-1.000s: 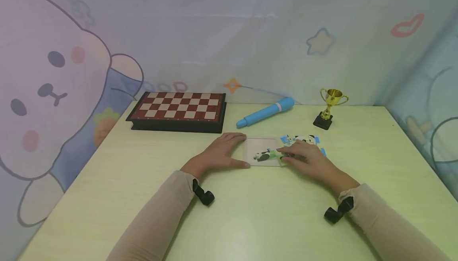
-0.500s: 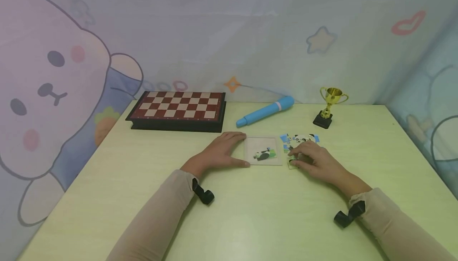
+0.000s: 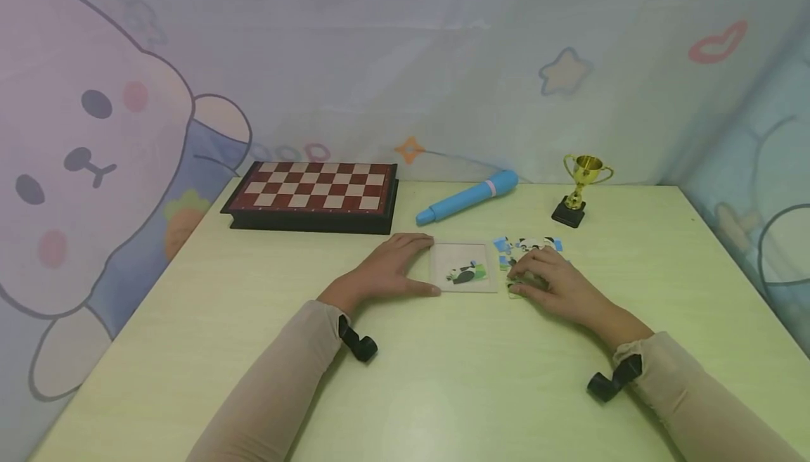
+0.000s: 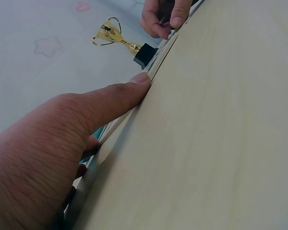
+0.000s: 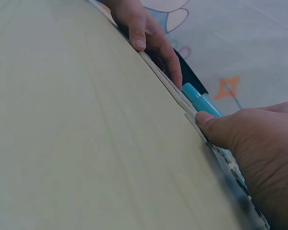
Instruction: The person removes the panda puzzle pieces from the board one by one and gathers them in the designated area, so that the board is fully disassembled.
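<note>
A square, shallow puzzle tray [image 3: 462, 289] lies on the table with a panda-and-green piece [image 3: 467, 273] inside, in its lower part. My left hand [image 3: 395, 272] holds the tray at its left side, thumb at the near corner and fingers at the far one. Just right of the tray, my right hand [image 3: 557, 283] pinches a puzzle piece [image 3: 515, 294] low at the table, mostly covered by the fingers. Behind that hand lie several joined panda puzzle pieces [image 3: 538, 243] in blue and white, partly hidden. In the right wrist view, the right thumb [image 5: 206, 120] presses at a piece's edge.
A chessboard box [image 3: 316, 195] sits at the back left. Beyond the tray lies a blue toy microphone [image 3: 468, 199]. Toward the back right stands a small gold trophy [image 3: 577, 191] on a black base. A printed curtain [image 3: 443, 61] hangs behind the table.
My right hand has drawn back from the tray to the right, to a loose piece, and its fingers have since closed further there. The left hand has stayed at the tray.
</note>
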### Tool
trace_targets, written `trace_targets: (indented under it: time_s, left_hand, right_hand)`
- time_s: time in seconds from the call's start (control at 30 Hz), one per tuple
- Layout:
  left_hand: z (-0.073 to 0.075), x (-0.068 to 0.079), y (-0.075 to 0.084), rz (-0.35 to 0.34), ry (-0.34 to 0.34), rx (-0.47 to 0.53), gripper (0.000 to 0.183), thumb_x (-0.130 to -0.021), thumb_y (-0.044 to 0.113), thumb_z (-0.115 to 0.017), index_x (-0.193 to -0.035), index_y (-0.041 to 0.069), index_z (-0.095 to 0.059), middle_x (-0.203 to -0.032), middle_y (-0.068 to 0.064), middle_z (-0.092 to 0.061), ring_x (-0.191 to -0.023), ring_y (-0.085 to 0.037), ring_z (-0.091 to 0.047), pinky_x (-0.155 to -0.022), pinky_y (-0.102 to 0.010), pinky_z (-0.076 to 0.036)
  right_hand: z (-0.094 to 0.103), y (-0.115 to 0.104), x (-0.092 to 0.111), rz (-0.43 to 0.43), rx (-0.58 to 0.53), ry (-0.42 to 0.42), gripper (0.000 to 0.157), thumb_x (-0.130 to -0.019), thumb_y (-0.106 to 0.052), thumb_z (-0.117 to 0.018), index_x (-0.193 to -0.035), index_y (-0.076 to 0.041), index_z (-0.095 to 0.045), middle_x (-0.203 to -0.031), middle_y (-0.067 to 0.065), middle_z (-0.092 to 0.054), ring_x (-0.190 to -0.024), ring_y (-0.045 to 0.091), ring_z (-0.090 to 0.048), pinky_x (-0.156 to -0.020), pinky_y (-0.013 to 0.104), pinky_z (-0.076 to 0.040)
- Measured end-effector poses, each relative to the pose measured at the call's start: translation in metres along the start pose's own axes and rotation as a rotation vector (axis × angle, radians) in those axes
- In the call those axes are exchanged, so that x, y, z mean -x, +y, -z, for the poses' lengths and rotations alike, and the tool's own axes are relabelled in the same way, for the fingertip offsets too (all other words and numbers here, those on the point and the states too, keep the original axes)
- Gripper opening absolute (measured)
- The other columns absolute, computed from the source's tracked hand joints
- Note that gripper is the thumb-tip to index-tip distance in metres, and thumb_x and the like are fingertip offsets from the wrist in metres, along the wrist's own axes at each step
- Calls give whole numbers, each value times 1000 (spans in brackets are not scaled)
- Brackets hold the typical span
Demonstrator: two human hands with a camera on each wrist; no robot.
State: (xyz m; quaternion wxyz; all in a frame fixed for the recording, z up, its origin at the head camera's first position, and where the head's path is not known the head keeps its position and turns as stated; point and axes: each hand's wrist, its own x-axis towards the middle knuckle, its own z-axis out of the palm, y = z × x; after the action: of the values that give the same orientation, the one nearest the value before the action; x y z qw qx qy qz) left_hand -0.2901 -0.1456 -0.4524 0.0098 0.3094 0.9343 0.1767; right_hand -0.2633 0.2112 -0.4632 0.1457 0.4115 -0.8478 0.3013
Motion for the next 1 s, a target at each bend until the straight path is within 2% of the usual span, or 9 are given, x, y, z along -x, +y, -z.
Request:
trace_targets:
  time_s: [0.2,0.37,0.6,0.8,1.0]
  left_hand:
    - [-2,0,0,-1,-6,5,101,-78,78,-64,-156,19,-38,-159,3,-36,-147,-16,-28,-119,-41,-24]
    - [-2,0,0,-3,-8,2,101,-78,78,-63,-156,20,-38,-159,3,-35,-147,-16,-26,-120,-41,-23]
    - [0,-1,3,-10,-3,4,100,-79,77,-64,-156,18,-38,-159,2,-36,-147,-18,-27,-120,-42,-23]
    - [1,-1,3,-7,-14,2,100,-79,76,-64,-155,18,-38,-159,2,-36,-147,-18,-28,-119,-41,-24]
    - [1,0,1,-4,-5,-2,100,-78,77,-64,-155,18,-39,-158,2,-37,-147,-18,-28,-119,-42,-24]
  right_hand:
    - [0,-1,1,13,6,-8,20,-85,-11,-81,-101,-19,-72,-102,-8,-66,-94,13,-50,-88,38,-39]
    - [1,0,1,26,7,-9,20,-85,-12,-81,-101,-18,-72,-103,-9,-66,-98,11,-55,-101,45,-36]
    - [4,0,1,43,1,22,21,-85,-8,-80,-102,-17,-72,-103,-8,-66,-97,12,-52,-86,34,-40]
    - [4,0,2,62,-8,92,20,-86,-2,-76,-102,-15,-73,-104,-7,-67,-100,12,-56,-85,30,-44]
    - [5,-1,0,60,-21,151,20,-88,-1,-72,-103,-16,-70,-101,-8,-66,-93,8,-59,-78,24,-49]
